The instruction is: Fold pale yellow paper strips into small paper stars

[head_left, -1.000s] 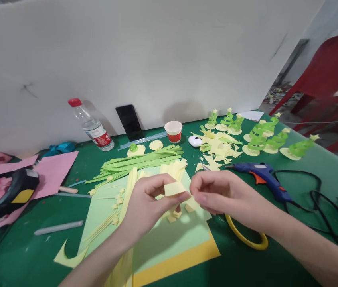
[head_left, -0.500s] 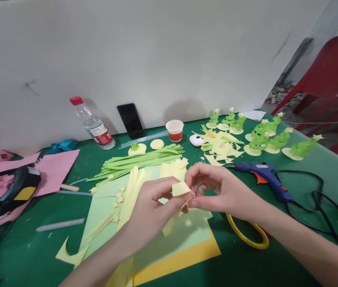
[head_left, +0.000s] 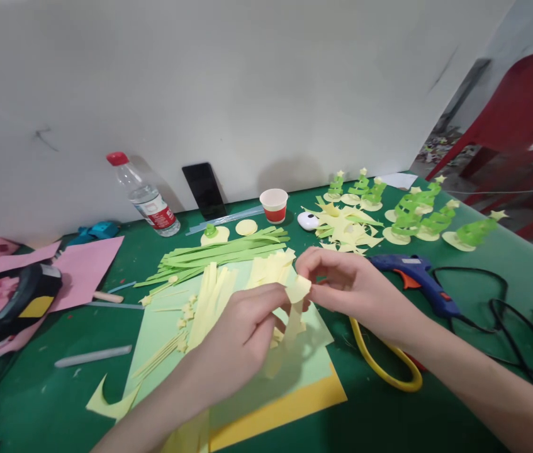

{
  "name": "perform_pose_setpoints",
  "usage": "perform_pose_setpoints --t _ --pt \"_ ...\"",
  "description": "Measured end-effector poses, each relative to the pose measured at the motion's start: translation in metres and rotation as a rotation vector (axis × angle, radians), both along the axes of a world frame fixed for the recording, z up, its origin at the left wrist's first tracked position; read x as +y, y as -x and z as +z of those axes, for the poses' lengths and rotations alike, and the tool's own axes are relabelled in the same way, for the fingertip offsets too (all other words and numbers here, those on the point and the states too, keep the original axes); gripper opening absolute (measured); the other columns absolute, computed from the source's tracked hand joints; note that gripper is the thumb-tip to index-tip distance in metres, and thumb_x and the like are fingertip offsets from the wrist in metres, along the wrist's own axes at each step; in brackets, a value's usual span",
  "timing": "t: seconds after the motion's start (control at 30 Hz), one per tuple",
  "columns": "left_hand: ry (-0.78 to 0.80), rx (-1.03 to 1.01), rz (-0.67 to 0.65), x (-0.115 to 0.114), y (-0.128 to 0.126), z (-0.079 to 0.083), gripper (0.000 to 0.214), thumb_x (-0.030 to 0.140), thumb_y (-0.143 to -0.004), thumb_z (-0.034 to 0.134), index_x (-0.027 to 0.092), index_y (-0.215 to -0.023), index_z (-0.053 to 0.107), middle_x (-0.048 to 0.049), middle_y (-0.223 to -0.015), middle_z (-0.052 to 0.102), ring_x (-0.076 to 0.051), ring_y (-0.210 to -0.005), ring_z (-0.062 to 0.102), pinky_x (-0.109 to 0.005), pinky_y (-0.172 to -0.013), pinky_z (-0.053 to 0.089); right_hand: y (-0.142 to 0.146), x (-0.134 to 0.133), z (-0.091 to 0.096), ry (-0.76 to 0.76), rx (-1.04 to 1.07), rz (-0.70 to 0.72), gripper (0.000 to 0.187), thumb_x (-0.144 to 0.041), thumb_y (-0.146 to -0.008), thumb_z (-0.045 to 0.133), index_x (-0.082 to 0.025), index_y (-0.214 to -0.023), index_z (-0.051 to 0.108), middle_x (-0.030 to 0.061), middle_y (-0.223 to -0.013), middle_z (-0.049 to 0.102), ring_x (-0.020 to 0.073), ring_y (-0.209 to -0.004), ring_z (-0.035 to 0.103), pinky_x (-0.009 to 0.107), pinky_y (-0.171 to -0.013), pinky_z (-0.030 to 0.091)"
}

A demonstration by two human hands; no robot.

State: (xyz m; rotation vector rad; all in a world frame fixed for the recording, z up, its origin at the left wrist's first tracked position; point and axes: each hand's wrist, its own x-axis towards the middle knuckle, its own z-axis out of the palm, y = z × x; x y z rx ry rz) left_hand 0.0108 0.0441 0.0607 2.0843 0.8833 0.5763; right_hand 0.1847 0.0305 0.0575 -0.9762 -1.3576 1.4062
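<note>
Pale yellow strip (head_left: 297, 290): bent over, raised at the hands' meeting point above the pale green sheet (head_left: 247, 390); its lower length blurs.
Left hand (head_left: 245, 340): thumb and fingers clamped on the strip, tips partly hidden.
Right hand (head_left: 355, 289): fingers curled at the strip's edge, close beside the left; cannot tell whether they pinch it.
Scissors (head_left: 389, 380): yellow handle shows; blades hidden.
Glue gun (head_left: 417, 277): nozzle covered by the right hand; pale label unreadable.
Bottle (head_left: 153, 207): red-and-white label, lettering illegible.
Red chair (head_left: 525, 107): cut off at right.
Table (head_left: 370, 421): green surface shows below the scissors; far edge meets the wall (head_left: 228, 82).
</note>
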Motion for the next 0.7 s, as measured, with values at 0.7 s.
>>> perform_pose_setpoints --t 0.7 --pt "0.437 -0.334 0.143 0.002 -0.004 0.0 0.003 0.021 -0.082 0.058 0.02 -0.08 0.061 0.0025 -0.078 0.064 -0.009 -0.056 0.064 -0.018 -0.054 0.05 0.0 -0.008 0.003 -0.018 -0.075 -0.038 0.019 -0.019 -0.075 0.061 -0.02 -0.087 0.046 -0.0065 -0.062 0.052 0.0066 -0.051 0.046 0.018 -0.043 0.031"
